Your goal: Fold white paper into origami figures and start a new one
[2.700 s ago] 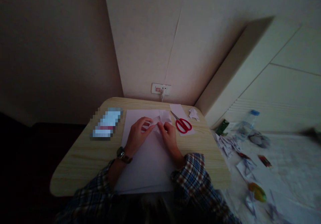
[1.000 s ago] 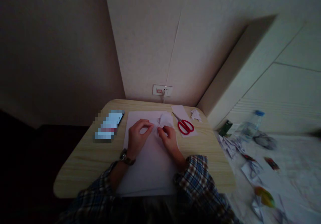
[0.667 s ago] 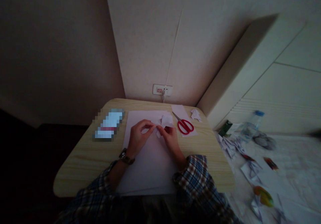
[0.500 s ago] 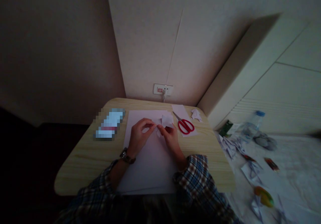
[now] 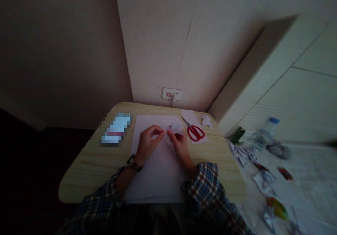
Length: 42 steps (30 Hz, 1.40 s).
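A: Item held?
B: One folded paper, white, small, between the hands, above the far part of the white sheets. Its exact folds: too dim to tell.

A: Left hand?
B: Narrow pinch, thumb against forefinger, on the left edge of the folded paper. Watch at the wrist.

A: Right hand?
B: Narrow pinch, thumb and bent fingers, on the near side of the same piece; fingertips just beside those of the left.

A: Items near the right hand?
B: One pair of scissors, red handles, lying partly on a paper strip. Beyond, one paper figure, pointed.

A: Left side of the table?
B: One phone, screen lit, picture blurred.

A: Off the table, right?
B: One clear bottle, blue cap, near scattered paper pieces.
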{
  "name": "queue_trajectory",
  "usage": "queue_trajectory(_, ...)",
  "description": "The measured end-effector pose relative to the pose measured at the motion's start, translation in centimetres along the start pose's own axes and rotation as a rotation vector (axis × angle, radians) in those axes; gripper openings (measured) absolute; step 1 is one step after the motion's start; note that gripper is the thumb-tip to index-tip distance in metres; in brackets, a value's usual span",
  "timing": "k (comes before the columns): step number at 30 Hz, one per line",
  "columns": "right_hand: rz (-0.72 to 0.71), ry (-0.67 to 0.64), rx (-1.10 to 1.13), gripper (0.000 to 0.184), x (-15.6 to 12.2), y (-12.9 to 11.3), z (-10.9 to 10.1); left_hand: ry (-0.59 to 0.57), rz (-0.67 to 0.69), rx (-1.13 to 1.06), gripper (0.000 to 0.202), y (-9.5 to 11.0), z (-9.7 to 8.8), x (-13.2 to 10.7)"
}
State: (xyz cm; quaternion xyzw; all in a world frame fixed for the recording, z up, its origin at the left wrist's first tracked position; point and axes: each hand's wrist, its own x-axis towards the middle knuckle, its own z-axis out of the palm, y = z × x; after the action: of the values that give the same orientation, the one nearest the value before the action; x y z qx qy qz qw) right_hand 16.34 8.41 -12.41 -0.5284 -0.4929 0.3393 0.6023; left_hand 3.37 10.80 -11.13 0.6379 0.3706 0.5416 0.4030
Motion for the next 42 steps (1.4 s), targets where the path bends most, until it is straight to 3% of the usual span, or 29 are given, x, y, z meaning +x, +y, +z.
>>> queue_trajectory(8, 0.042, 0.045, -0.022, 0.027, 0.0, -0.44, -0.21, 0.058, -0.079, -0.03, 0.014, 0.07, -0.12, 0.02)
queue_trajectory(26, 0.064, 0.038, -0.111, 0.033, 0.11, -0.34, -0.4, 0.012, -0.112, -0.015, 0.016, 0.27, -0.37, 0.24)
queue_trajectory(42, 0.166, 0.033, -0.15, 0.039, 0.47, -0.52, -0.06, 0.048, -0.175, -0.047, 0.018, 0.19, -0.47, 0.31)
